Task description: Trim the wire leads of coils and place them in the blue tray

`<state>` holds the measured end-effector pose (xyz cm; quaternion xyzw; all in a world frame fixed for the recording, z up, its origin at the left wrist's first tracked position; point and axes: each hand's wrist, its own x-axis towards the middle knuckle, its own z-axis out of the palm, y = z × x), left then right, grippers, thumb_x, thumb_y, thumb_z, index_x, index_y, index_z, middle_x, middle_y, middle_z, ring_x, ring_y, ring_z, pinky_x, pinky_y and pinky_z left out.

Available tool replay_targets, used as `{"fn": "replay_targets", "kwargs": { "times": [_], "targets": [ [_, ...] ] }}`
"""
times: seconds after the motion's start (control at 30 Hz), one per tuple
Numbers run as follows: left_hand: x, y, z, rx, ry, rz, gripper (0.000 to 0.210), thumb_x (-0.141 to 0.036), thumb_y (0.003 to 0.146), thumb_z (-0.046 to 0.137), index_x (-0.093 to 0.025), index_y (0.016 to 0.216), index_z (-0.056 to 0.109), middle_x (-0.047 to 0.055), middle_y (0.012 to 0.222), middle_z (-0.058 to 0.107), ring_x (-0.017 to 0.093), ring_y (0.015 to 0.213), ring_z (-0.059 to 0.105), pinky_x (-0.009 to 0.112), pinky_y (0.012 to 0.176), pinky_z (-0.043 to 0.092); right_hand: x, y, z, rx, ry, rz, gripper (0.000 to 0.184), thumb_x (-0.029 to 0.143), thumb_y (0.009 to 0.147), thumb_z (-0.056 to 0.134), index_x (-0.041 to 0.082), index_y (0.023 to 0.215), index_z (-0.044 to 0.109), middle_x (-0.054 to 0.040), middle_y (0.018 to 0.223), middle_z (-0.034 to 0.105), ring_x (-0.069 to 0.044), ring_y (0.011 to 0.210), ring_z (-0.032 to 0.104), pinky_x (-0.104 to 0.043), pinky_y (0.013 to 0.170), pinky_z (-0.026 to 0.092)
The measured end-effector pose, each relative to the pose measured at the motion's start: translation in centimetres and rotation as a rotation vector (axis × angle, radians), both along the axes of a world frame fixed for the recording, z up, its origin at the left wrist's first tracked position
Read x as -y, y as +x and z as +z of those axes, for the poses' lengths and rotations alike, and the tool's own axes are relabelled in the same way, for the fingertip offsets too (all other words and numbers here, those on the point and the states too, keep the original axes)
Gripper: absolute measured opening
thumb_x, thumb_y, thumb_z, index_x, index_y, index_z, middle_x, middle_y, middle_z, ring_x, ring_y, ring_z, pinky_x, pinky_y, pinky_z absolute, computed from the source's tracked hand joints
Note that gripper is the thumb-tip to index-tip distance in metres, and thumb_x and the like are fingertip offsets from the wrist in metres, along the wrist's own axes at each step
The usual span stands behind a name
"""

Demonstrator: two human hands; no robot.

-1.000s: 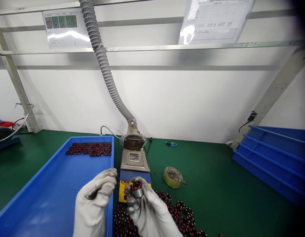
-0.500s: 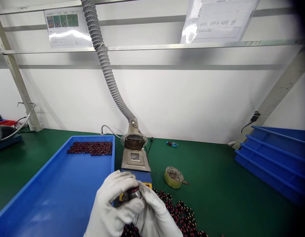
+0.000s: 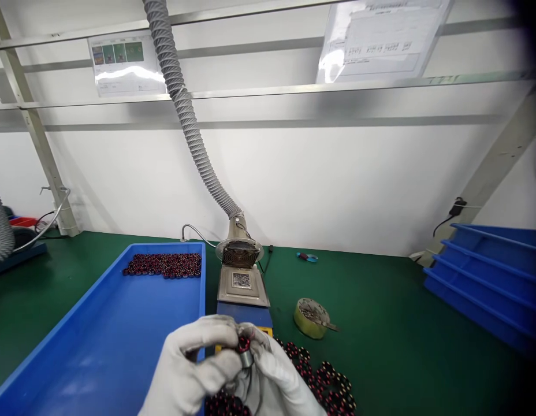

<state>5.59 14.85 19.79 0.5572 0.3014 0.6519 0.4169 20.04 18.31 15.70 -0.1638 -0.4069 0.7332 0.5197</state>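
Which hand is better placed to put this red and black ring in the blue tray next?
Your left hand, I'd judge: it's nearer the blue tray, overlaps its edge in view and seems to touch the ring. Your right hand is farther off, around the metal piece, beside the pile.

Stacked blue trays [image 3: 488,289] stand well right of a blue-handled tool [image 3: 310,258].

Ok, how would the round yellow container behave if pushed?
The yellow container would probably slide rather than tip, being low and wide. The implement jutting past its rim could get knocked loose. With its top open, the contents might spill if tilted.
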Motion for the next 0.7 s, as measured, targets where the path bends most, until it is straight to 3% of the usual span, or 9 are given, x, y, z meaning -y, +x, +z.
{"fn": "replay_targets", "kwargs": {
  "times": [0.1, 0.2, 0.27, 0.33, 0.4, 0.5, 0.6, 0.63, 0.7],
  "targets": [
    [-0.1, 0.4, -1.0, 0.145, -0.001, 0.072, 0.023, -0.004, 0.057, 0.07, -0.024, 0.068, 0.073, 0.001, 0.072, 0.072, 0.016, 0.068, 0.068, 0.014, 0.067, 0.053, -0.4, 0.2, -0.2, 0.073, 0.059, 0.087, 0.025, 0.028, 0.057, 0.082, 0.016, 0.074, 0.069, -0.005, 0.071, 0.069, -0.019, 0.075, 0.066, -0.035, 0.077, 0.052],
    [0.0, 0.2, -1.5, 0.256, 0.017, 0.161, 0.021, -0.01, 0.059, 0.072, -0.029, 0.07, 0.073, -0.003, 0.072, 0.072, 0.015, 0.074, 0.067, 0.018, 0.078, 0.051, -0.5, 0.4, -0.3, 0.126, 0.126, 0.11, 0.027, 0.033, 0.059, 0.081, 0.016, 0.075, 0.068, -0.0067, 0.075, 0.069, -0.021, 0.077, 0.066, -0.036, 0.078, 0.051],
    [0.5, 0.0, -0.9, 0.275, -0.016, 0.218, 0.017, -0.016, 0.06, 0.073, -0.028, 0.072, 0.072, -0.001, 0.076, 0.072, 0.019, 0.078, 0.067, 0.021, 0.076, 0.053, -0.4, 0.5, -0.6, 0.132, 0.145, 0.059, 0.029, 0.037, 0.06, 0.08, 0.017, 0.078, 0.068, -0.007, 0.079, 0.07, -0.021, 0.078, 0.066, -0.036, 0.078, 0.052],
    [1.1, 0.1, 0.2, 0.163, -0.151, 0.246, 0.021, -0.018, 0.057, 0.074, -0.024, 0.078, 0.073, 0.004, 0.084, 0.072, 0.021, 0.074, 0.067, 0.021, 0.063, 0.055, -0.6, 0.5, -1.0, 0.129, 0.151, -0.01, 0.03, 0.038, 0.06, 0.079, 0.018, 0.079, 0.068, -0.0063, 0.08, 0.07, -0.02, 0.076, 0.067, -0.034, 0.074, 0.053],
    [1.5, 0.4, 1.3, -0.024, -0.279, 0.201, 0.02, -0.018, 0.055, 0.071, -0.02, 0.074, 0.073, 0.007, 0.087, 0.071, 0.021, 0.072, 0.066, 0.02, 0.058, 0.053, -0.9, 0.3, -1.6, 0.117, 0.166, -0.086, 0.03, 0.041, 0.061, 0.077, 0.019, 0.079, 0.068, -0.0047, 0.075, 0.07, -0.018, 0.069, 0.067, -0.031, 0.067, 0.054],
    [1.6, 0.8, 1.6, -0.153, -0.265, 0.099, 0.009, -0.017, 0.058, 0.063, -0.02, 0.06, 0.071, 0.007, 0.085, 0.069, 0.02, 0.079, 0.063, 0.019, 0.067, 0.049, -1.7, -0.3, -2.4, 0.105, 0.198, -0.132, 0.029, 0.047, 0.066, 0.071, 0.019, 0.072, 0.067, -0.0011, 0.06, 0.068, -0.014, 0.051, 0.063, -0.026, 0.052, 0.053],
    [1.2, 1.0, 0.9, -0.091, -0.192, 0.007, 0.007, -0.015, 0.06, 0.063, -0.02, 0.059, 0.069, 0.004, 0.075, 0.066, 0.017, 0.074, 0.061, 0.019, 0.064, 0.047, -1.9, -1.0, -2.8, 0.12, 0.211, -0.114, 0.029, 0.046, 0.069, 0.069, 0.017, 0.07, 0.067, 0.0006, 0.054, 0.065, -0.012, 0.043, 0.059, -0.023, 0.043, 0.05],
    [1.2, 1.0, 0.8, -0.028, -0.188, -0.039, 0.003, -0.017, 0.061, 0.067, -0.019, 0.059, 0.068, 0.003, 0.069, 0.063, 0.015, 0.069, 0.059, 0.019, 0.061, 0.046, -1.9, -1.2, -2.7, 0.126, 0.214, -0.108, 0.029, 0.044, 0.069, 0.069, 0.016, 0.071, 0.067, 0.0004, 0.054, 0.066, -0.012, 0.042, 0.059, -0.023, 0.042, 0.049],
    [1.3, 1.2, 0.8, 0.176, -0.222, -0.104, 0.015, -0.027, 0.059, 0.077, -0.019, 0.057, 0.065, 0.0, 0.063, 0.06, 0.013, 0.063, 0.057, 0.018, 0.058, 0.047, -1.5, -1.4, -2.6, 0.132, 0.216, -0.102, 0.029, 0.043, 0.068, 0.07, 0.014, 0.074, 0.067, -0.0001, 0.055, 0.066, -0.012, 0.042, 0.059, -0.022, 0.041, 0.049]
  ]
}}
